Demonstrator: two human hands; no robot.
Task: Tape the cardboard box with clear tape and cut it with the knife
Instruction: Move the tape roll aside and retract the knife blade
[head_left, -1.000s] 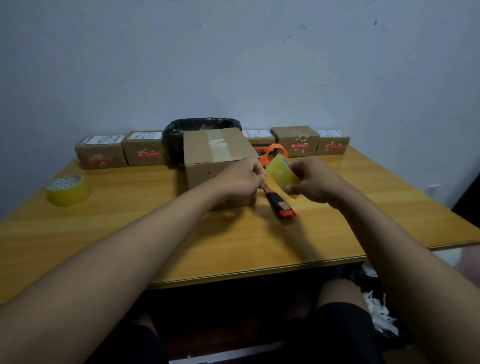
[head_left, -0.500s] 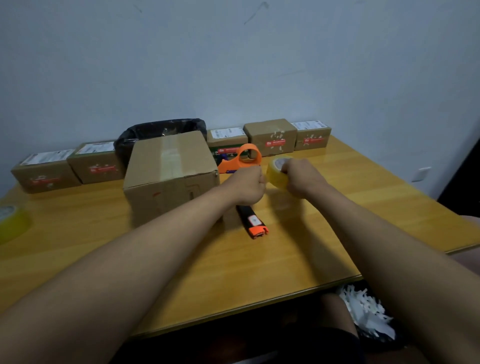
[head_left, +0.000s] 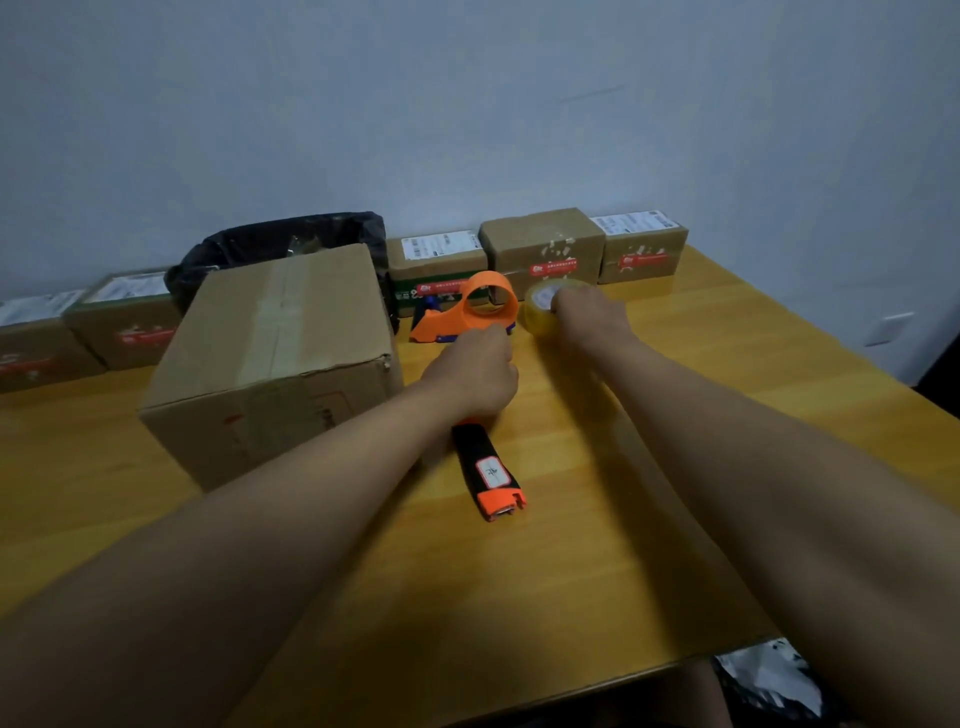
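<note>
A large cardboard box (head_left: 270, 358) stands left of centre on the table, with a strip of clear tape along its top seam. The black and orange knife (head_left: 489, 475) lies flat on the table to the right of the box. My left hand (head_left: 475, 371) is curled over the knife's far end and hides it. My right hand (head_left: 587, 317) grips the roll of clear tape (head_left: 537, 309), which is low over the table beside the orange tape dispenser (head_left: 470, 312).
Several small labelled cardboard boxes (head_left: 543, 249) line the back edge of the wooden table (head_left: 571, 561) against the wall. A bin with a black bag (head_left: 280, 241) stands behind the large box. The table's front edge is close to my body.
My right hand has carried the tape roll away from my left hand and down beside the dispenser. My left hand has dropped onto the knife's far end. The view has swung right.
</note>
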